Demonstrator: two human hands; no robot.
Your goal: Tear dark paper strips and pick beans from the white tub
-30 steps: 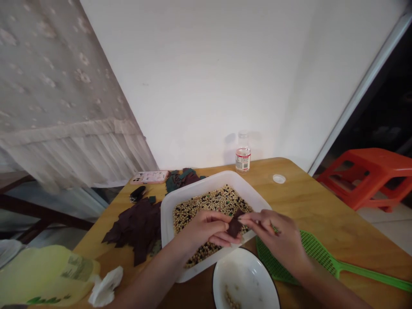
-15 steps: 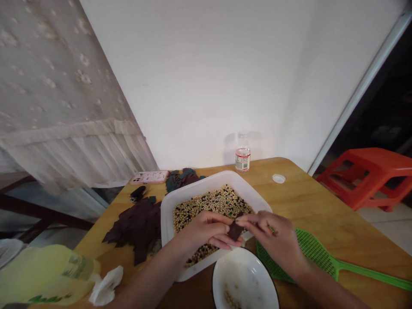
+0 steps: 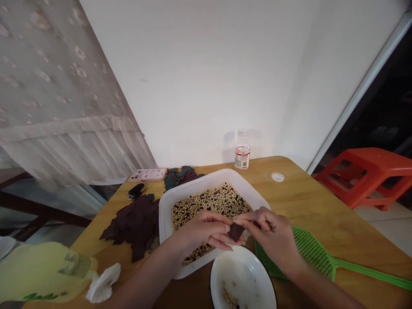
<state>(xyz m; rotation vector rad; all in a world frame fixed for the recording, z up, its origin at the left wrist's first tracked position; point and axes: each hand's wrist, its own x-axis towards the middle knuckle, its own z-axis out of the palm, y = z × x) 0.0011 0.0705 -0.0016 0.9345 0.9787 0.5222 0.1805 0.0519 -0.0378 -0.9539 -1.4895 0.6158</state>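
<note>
My left hand [image 3: 212,231] pinches a small dark brown piece of fabric [image 3: 236,231] from the left. On the other side my right hand [image 3: 268,229] has its thumb and finger closed on the same piece's upper edge. Both hands are over the near right corner of a white plastic tub [image 3: 167,223], which holds many small pale and black beads [image 3: 209,199]. Just below the hands stands a white bowl [image 3: 244,270] with a dark rim and a few beads inside. Under my right forearm lies a green plastic fly swatter [image 3: 309,249].
Dark brown fabric pieces [image 3: 135,223] lie heaped left of the tub, with green and brown pieces [image 3: 182,177] behind it. A phone [image 3: 148,174], keys [image 3: 135,191], a clear bottle [image 3: 242,154], a white cap [image 3: 277,177], a crumpled tissue [image 3: 104,283] and a yellow package [image 3: 48,272] surround it.
The brown piece is turned slightly, showing more of its flat face between my hands. My right fingers have shifted a little along its edge. The whole view has moved slightly.
</note>
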